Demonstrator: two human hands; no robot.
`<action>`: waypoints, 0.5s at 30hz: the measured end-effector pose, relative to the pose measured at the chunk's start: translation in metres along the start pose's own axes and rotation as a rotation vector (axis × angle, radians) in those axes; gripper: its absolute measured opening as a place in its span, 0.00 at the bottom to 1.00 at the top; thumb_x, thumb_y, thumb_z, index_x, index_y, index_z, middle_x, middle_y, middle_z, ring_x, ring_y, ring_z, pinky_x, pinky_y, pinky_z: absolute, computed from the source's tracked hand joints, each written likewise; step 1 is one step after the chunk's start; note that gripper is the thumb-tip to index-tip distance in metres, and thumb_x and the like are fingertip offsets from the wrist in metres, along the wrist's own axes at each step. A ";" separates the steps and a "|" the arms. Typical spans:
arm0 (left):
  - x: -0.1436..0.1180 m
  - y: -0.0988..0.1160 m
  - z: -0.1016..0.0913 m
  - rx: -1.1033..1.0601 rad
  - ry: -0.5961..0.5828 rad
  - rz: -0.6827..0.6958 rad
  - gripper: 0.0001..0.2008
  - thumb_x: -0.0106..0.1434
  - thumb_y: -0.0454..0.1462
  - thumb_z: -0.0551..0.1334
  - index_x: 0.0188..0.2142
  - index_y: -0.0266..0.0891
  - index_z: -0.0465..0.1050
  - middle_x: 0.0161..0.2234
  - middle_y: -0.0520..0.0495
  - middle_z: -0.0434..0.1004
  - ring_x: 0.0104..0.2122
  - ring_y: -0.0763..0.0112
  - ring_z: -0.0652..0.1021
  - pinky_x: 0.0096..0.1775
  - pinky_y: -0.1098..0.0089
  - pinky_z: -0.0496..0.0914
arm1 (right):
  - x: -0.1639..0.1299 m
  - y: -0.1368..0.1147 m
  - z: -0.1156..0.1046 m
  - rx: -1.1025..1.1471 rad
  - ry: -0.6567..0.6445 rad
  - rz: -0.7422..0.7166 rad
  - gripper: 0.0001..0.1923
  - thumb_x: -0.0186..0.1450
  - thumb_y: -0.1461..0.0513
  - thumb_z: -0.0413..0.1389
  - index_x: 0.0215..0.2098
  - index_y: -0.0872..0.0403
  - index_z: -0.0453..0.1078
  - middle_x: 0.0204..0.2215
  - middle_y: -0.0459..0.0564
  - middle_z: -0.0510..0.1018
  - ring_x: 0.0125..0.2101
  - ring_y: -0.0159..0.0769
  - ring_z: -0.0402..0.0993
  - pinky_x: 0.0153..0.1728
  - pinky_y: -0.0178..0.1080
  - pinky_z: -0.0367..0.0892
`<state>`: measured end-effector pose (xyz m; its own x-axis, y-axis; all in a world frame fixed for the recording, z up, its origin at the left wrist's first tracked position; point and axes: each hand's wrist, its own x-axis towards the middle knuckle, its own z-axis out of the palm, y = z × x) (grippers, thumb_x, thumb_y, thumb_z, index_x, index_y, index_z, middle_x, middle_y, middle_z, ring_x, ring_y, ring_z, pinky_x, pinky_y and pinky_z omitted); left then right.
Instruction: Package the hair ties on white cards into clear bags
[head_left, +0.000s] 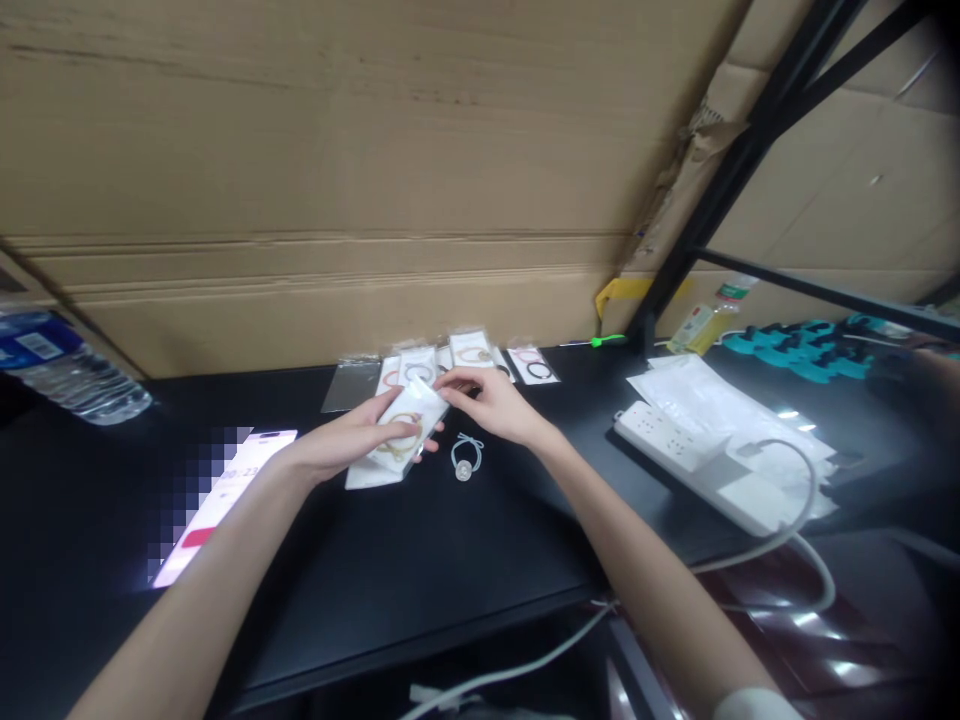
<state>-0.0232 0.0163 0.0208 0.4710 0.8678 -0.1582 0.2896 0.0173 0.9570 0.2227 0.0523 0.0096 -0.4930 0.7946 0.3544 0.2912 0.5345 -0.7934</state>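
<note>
My left hand (360, 430) is closed around a clear packet (424, 400) with a white card inside. A yellowish looped band, like a hair tie, shows on the card beneath my thumb. My right hand (499, 402) pinches the packet's upper right corner. Below the left hand juts another white card or packet (367, 476); I cannot tell whether it is held too. A grey-blue hair tie (465, 458) with a round silvery charm lies on the black table (405, 570), just right of the packet.
Several packaged bands on cards (470, 350) and a clear sleeve (351, 382) lie by the cardboard wall (375, 180). A lit phone (232, 490) and water bottle (75, 365) are left. Rightward are a power strip (690, 460), plastic bags (712, 395), a drink bottle (701, 325) and teal objects (802, 350).
</note>
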 end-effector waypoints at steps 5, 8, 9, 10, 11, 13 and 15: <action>-0.006 0.006 -0.003 -0.122 -0.118 -0.191 0.50 0.66 0.48 0.70 0.77 0.42 0.42 0.49 0.36 0.85 0.48 0.56 0.86 0.53 0.56 0.77 | 0.000 0.005 -0.007 0.152 -0.169 0.069 0.10 0.68 0.56 0.64 0.45 0.51 0.80 0.40 0.47 0.85 0.39 0.36 0.80 0.46 0.41 0.74; -0.007 0.008 -0.003 -0.145 -0.107 -0.225 0.52 0.65 0.49 0.71 0.77 0.42 0.43 0.49 0.36 0.85 0.48 0.56 0.85 0.54 0.56 0.76 | 0.000 0.007 -0.009 0.162 -0.193 0.120 0.10 0.67 0.54 0.65 0.41 0.51 0.81 0.38 0.47 0.84 0.37 0.35 0.79 0.45 0.41 0.74; -0.007 0.009 -0.003 -0.173 -0.106 -0.231 0.51 0.65 0.49 0.71 0.77 0.43 0.43 0.50 0.36 0.85 0.48 0.55 0.85 0.55 0.55 0.76 | 0.000 0.008 -0.010 0.166 -0.189 0.138 0.10 0.67 0.54 0.65 0.41 0.51 0.80 0.38 0.47 0.84 0.37 0.35 0.78 0.45 0.40 0.74; -0.006 0.010 -0.004 -0.213 -0.108 -0.228 0.48 0.66 0.50 0.70 0.76 0.43 0.46 0.52 0.34 0.84 0.49 0.54 0.85 0.55 0.54 0.76 | 0.000 0.009 -0.011 0.173 -0.183 0.152 0.10 0.67 0.54 0.65 0.41 0.51 0.80 0.38 0.47 0.84 0.37 0.35 0.78 0.44 0.40 0.73; -0.006 0.011 -0.005 -0.259 -0.120 -0.216 0.44 0.67 0.51 0.69 0.75 0.43 0.51 0.55 0.33 0.82 0.50 0.52 0.84 0.55 0.52 0.77 | 0.000 0.010 -0.013 0.185 -0.178 0.163 0.10 0.67 0.55 0.65 0.40 0.52 0.79 0.38 0.47 0.83 0.36 0.34 0.78 0.43 0.39 0.73; -0.006 0.013 -0.007 -0.353 -0.147 -0.171 0.36 0.69 0.54 0.65 0.70 0.43 0.63 0.61 0.32 0.77 0.54 0.48 0.83 0.55 0.50 0.77 | -0.001 0.013 -0.016 0.218 -0.167 0.183 0.10 0.67 0.54 0.64 0.41 0.52 0.78 0.38 0.47 0.82 0.35 0.33 0.77 0.40 0.37 0.73; -0.006 0.015 -0.011 -0.415 -0.148 -0.121 0.31 0.70 0.55 0.62 0.66 0.43 0.69 0.64 0.33 0.75 0.56 0.45 0.81 0.57 0.49 0.77 | -0.001 0.016 -0.020 0.250 -0.161 0.217 0.10 0.68 0.55 0.63 0.40 0.53 0.76 0.35 0.47 0.80 0.32 0.31 0.75 0.35 0.35 0.71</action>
<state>-0.0309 0.0163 0.0389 0.5774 0.7673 -0.2790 0.0060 0.3378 0.9412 0.2445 0.0656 0.0060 -0.5703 0.8156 0.0982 0.2035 0.2561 -0.9450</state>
